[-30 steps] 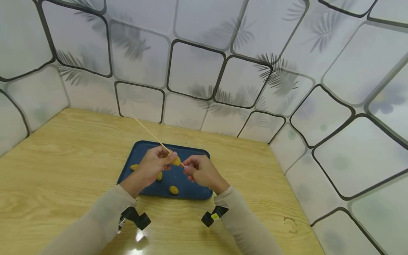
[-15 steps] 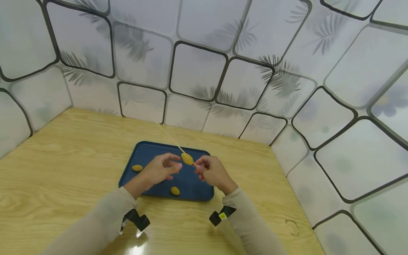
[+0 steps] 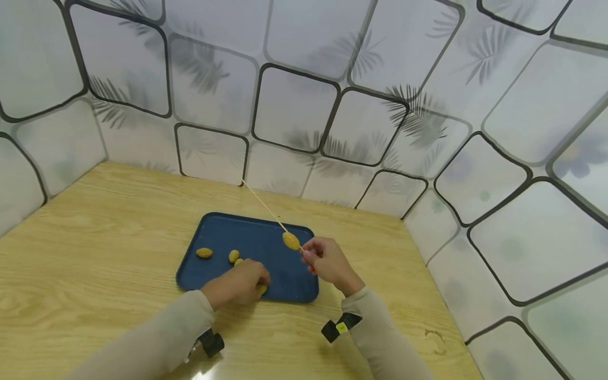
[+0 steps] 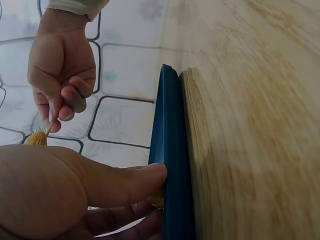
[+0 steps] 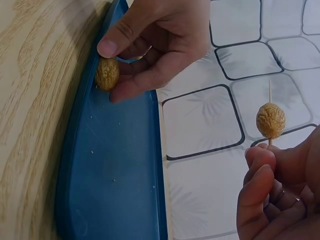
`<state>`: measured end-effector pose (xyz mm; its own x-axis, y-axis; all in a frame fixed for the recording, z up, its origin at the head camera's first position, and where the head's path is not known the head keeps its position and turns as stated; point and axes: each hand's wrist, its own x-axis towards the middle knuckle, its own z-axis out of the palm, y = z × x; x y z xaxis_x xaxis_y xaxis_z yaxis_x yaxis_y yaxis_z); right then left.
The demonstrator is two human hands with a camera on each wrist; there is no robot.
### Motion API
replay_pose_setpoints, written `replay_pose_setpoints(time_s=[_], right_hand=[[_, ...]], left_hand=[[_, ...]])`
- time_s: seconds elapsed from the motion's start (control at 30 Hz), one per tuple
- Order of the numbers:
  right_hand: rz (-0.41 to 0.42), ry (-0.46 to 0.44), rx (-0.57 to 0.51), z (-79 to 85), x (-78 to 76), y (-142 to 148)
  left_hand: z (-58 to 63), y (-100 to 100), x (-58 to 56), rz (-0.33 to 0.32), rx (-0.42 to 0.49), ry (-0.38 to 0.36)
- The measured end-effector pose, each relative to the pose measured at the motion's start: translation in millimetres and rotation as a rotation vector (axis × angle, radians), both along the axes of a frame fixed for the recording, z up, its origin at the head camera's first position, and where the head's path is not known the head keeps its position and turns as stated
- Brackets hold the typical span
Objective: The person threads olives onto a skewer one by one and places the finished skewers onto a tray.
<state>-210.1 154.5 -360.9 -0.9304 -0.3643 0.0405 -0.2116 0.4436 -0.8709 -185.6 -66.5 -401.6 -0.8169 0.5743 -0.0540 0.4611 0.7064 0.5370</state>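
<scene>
My right hand [image 3: 332, 264] pinches the lower end of a thin bamboo skewer [image 3: 266, 207], which slants up and away. One wrinkled, yellow-brown small potato [image 5: 270, 121] is threaded on it, just above the fingers. At the near edge of the blue tray [image 3: 256, 232], my left hand [image 3: 241, 282] reaches down with thumb and fingers around another small potato [image 5: 106, 74]. That potato still lies on the tray, against its raised edge; the left hand partly covers it in the head view.
Toward the tray's left lies a loose potato [image 3: 204, 253]. Nearer its middle are two more, one potato [image 3: 234, 256] fully visible and one partly behind the left hand. The wood-grain table [image 3: 119, 237] meets patterned walls [image 3: 294, 105] at the back and sides.
My left hand has let go of the skewered potato and moved down to a potato on the tray. The right hand has carried the skewer rightward and slightly down.
</scene>
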Motion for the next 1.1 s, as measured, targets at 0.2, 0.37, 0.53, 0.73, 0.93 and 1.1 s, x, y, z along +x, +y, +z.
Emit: replay_pose_setpoints(time_s=[0.2, 0.37, 0.53, 0.73, 0.93, 1.1], right_hand=[[0.001, 0.009, -0.010, -5.5, 2.4, 4], [-0.031, -0.018, -0.016, -3.6, 4.1, 4], [-0.068, -0.034, -0.055, -4.3, 7.7, 5], [-0.075, -0.050, -0.106, -10.2, 17.4, 6], [-0.088, -0.091, -0.165, -18.2, 33.9, 10], [-0.096, -0.138, -0.189, -27.0, 46.6, 18]], left_hand=[[-5.0, -1, 1.2, 0.040, 0.038, -0.044], [1.0, -8, -2.5, 0.120, 0.128, -0.097], [15.5, -23, -2.4, 0.205, 0.276, -0.090], [28.2, -42, 11.0, 0.340, 0.534, -0.149], [26.5, -59, 24.0, 0.440, 0.777, -0.209], [17.1, -68, 26.1, 0.459, 0.993, -0.293]])
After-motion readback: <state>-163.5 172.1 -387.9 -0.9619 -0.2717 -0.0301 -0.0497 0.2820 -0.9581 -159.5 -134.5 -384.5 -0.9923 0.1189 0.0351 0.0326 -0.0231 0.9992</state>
